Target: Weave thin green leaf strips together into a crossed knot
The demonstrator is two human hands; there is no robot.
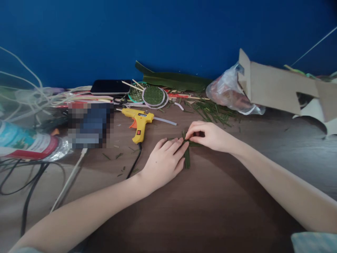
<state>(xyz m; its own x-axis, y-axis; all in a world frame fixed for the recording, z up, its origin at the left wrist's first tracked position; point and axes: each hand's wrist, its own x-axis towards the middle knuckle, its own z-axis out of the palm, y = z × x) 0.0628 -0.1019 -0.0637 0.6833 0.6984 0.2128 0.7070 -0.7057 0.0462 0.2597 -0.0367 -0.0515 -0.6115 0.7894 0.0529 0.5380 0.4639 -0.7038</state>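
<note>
Crossed green leaf strips [187,159] lie on the brown table [210,211] in the middle of the view. My left hand [164,161] lies flat on them, fingers stretched out and pressing the strips down. My right hand [207,135] is curled just to the right, its fingertips pinched on a leaf strip where the pieces cross. Most of the strips are hidden under both hands.
A yellow glue gun [138,123] with a black cord lies left of the hands. Behind are round woven discs [153,95], a phone [110,86], long green leaves [176,80], cut leaf bits [213,110], a plastic bag [231,91], cardboard [276,88]; a bottle [23,142] and cables left.
</note>
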